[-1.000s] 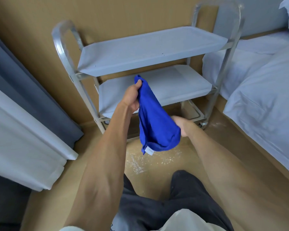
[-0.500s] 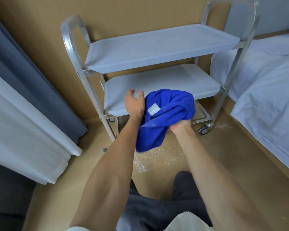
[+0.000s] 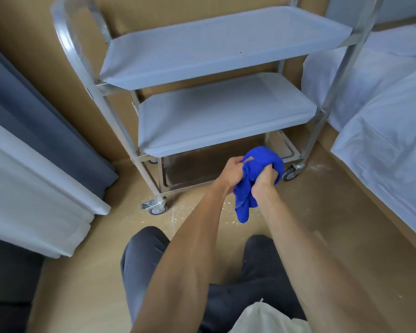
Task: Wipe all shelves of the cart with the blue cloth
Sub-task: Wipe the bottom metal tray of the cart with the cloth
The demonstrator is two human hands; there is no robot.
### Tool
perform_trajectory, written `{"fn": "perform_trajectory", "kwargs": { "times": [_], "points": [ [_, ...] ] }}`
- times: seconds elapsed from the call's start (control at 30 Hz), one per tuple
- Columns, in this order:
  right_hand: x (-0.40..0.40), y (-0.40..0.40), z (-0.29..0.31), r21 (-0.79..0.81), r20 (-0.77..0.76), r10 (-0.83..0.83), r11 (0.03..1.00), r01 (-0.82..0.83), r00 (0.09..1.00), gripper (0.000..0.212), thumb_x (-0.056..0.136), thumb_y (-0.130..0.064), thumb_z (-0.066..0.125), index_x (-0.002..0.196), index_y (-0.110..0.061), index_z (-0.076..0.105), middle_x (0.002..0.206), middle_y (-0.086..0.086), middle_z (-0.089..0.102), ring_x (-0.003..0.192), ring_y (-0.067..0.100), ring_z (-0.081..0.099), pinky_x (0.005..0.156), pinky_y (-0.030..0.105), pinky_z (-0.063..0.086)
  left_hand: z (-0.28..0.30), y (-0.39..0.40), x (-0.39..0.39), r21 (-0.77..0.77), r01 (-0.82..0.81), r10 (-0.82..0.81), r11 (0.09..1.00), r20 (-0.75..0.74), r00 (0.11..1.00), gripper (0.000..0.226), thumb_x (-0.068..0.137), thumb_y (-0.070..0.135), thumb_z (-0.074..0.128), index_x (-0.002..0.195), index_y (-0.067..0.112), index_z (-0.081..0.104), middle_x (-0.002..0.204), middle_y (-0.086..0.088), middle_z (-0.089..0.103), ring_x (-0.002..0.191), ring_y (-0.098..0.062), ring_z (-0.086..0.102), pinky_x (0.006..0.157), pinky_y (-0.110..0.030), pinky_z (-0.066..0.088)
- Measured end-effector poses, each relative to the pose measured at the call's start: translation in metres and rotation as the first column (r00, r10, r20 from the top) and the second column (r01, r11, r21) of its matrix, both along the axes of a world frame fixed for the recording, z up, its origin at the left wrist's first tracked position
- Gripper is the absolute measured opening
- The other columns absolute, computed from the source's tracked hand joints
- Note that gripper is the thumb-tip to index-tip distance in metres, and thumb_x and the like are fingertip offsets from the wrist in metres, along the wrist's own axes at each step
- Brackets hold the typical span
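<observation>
**Both hands bunch the blue cloth in front of the cart's lowest shelf**

A white-sheeted bed (image 3: 382, 121) fills the right side, and a dark grey curtain over a white one (image 3: 39, 131) hangs on the left. Between them, against the tan wall, stands the metal-framed cart with pale grey tray shelves (image 3: 221, 111) on small castor wheels. Its top and middle shelves are bare; the bottom metal shelf lies in shadow, and it seems dusty, though the view there is too dim to be sure. Pale specks are scattered on the tan floor (image 3: 334, 212) near the front wheels.

The bright blue cloth (image 3: 257, 174) is crumpled into a ball in the air, just in front of the bottom shelf, one end hanging down. The left hand (image 3: 234, 168) grips its left side with curled fingers. The right hand (image 3: 265, 180) clutches the other side, fingers dug into the folds.
</observation>
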State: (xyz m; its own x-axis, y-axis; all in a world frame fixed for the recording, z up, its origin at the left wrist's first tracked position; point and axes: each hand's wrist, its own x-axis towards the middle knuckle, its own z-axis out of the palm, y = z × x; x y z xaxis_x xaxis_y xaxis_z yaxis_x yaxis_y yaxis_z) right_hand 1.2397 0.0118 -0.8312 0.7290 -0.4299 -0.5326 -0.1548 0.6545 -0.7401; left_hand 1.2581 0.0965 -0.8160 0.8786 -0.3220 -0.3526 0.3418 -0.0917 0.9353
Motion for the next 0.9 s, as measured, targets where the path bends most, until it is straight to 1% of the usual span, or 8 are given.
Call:
{"fn": "perform_trajectory", "kwargs": {
  "times": [0.13, 0.27, 0.37, 0.47, 0.63, 0.7, 0.77, 0.9],
  "points": [
    [-0.018, -0.027, -0.024, -0.097, -0.227, 0.364, 0.914, -0.393, 0.903, 0.025, 0.094, -0.023, 0.049, 0.102, -0.009, 0.068, 0.104, 0.004, 0.070, 0.091, 0.020, 0.064, 0.090, 0.038, 0.049, 0.000, -0.004, 0.018, 0.384, -0.374, 0.340, 0.844, 0.157, 0.927, 0.018, 0.082, 0.027, 0.061, 0.092, 0.012, 0.061, 0.080, -0.005, 0.062, 0.074, -0.024, 0.054, 0.066, -0.029, 0.044],
    [-0.030, -0.041, -0.044, -0.345, -0.249, 0.117, 0.917, -0.201, 0.961, 0.045, 0.090, -0.037, 0.064, 0.125, -0.009, 0.058, 0.123, 0.003, 0.062, 0.109, 0.019, 0.056, 0.095, 0.036, 0.043, 0.011, -0.002, 0.024, 0.574, -0.278, 0.183, 0.770, 0.218, 0.959, 0.047, 0.081, 0.010, 0.061, 0.127, 0.016, 0.050, 0.095, 0.000, 0.056, 0.085, -0.023, 0.054, 0.073, -0.030, 0.044],
    [-0.021, -0.033, -0.039, -0.187, -0.053, 0.276, 0.941, -0.281, 0.960, 0.066, 0.090, -0.058, 0.057, 0.143, -0.022, 0.044, 0.141, -0.004, 0.049, 0.129, 0.015, 0.046, 0.109, 0.038, 0.033, 0.015, -0.005, 0.030, 0.332, -0.156, 0.138, 0.930, 0.078, 0.987, 0.047, 0.077, 0.007, 0.068, 0.122, 0.016, 0.056, 0.102, -0.005, 0.057, 0.093, -0.023, 0.054, 0.077, -0.032, 0.045],
    [-0.014, -0.023, -0.027, -0.076, 0.157, 0.418, 0.908, -0.411, 0.895, 0.068, 0.089, -0.065, 0.054, 0.140, -0.020, 0.051, 0.137, 0.006, 0.058, 0.121, 0.027, 0.056, 0.096, 0.040, 0.044, 0.028, -0.004, 0.034, 0.041, -0.189, 0.191, 0.981, -0.042, 0.981, 0.017, 0.077, 0.007, 0.067, 0.090, 0.007, 0.056, 0.087, -0.014, 0.063, 0.080, -0.030, 0.063, 0.068, -0.033, 0.054],
    [-0.009, -0.014, -0.014, 0.142, 0.180, 0.412, 0.888, -0.438, 0.893, 0.057, 0.096, -0.057, 0.047, 0.125, -0.011, 0.065, 0.116, 0.005, 0.070, 0.107, 0.010, 0.066, 0.110, 0.037, 0.043, 0.049, -0.007, 0.027, -0.487, -0.332, 0.156, 0.808, -0.367, 0.917, 0.011, 0.084, 0.016, 0.055, 0.089, 0.005, 0.054, 0.077, -0.011, 0.055, 0.069, -0.029, 0.055, 0.075, -0.044, 0.052],
    [-0.007, -0.014, -0.016, 0.365, 0.234, 0.322, 0.845, -0.390, 0.917, 0.039, 0.105, -0.033, 0.041, 0.127, -0.005, 0.057, 0.098, -0.007, 0.065, 0.091, -0.006, 0.063, 0.093, 0.016, 0.050, 0.053, -0.009, 0.021, -0.575, -0.376, 0.123, 0.726, -0.430, 0.895, 0.008, 0.078, 0.016, 0.053, 0.079, 0.008, 0.052, 0.070, -0.009, 0.050, 0.064, -0.029, 0.051, 0.077, -0.051, 0.050],
    [-0.018, -0.014, -0.016, 0.317, 0.242, 0.263, 0.888, -0.333, 0.934, 0.037, 0.098, -0.047, 0.049, 0.119, -0.017, 0.056, 0.099, -0.005, 0.065, 0.096, 0.009, 0.062, 0.084, 0.028, 0.055, 0.054, -0.012, 0.016, -0.599, -0.390, 0.135, 0.699, -0.425, 0.895, 0.011, 0.080, 0.016, 0.046, 0.079, 0.007, 0.052, 0.067, -0.009, 0.053, 0.060, -0.027, 0.052, 0.071, -0.041, 0.049],
    [-0.029, -0.018, -0.027, 0.269, 0.321, 0.174, 0.926, -0.266, 0.931, 0.062, 0.088, -0.064, 0.054, 0.111, -0.008, 0.066, 0.111, 0.019, 0.064, 0.109, 0.032, 0.058, 0.108, 0.047, 0.036, 0.043, -0.008, 0.009, -0.587, -0.369, 0.117, 0.721, -0.422, 0.899, 0.018, 0.075, 0.016, 0.043, 0.083, 0.005, 0.054, 0.075, -0.012, 0.058, 0.065, -0.028, 0.056, 0.072, -0.034, 0.048]
  ]
}}
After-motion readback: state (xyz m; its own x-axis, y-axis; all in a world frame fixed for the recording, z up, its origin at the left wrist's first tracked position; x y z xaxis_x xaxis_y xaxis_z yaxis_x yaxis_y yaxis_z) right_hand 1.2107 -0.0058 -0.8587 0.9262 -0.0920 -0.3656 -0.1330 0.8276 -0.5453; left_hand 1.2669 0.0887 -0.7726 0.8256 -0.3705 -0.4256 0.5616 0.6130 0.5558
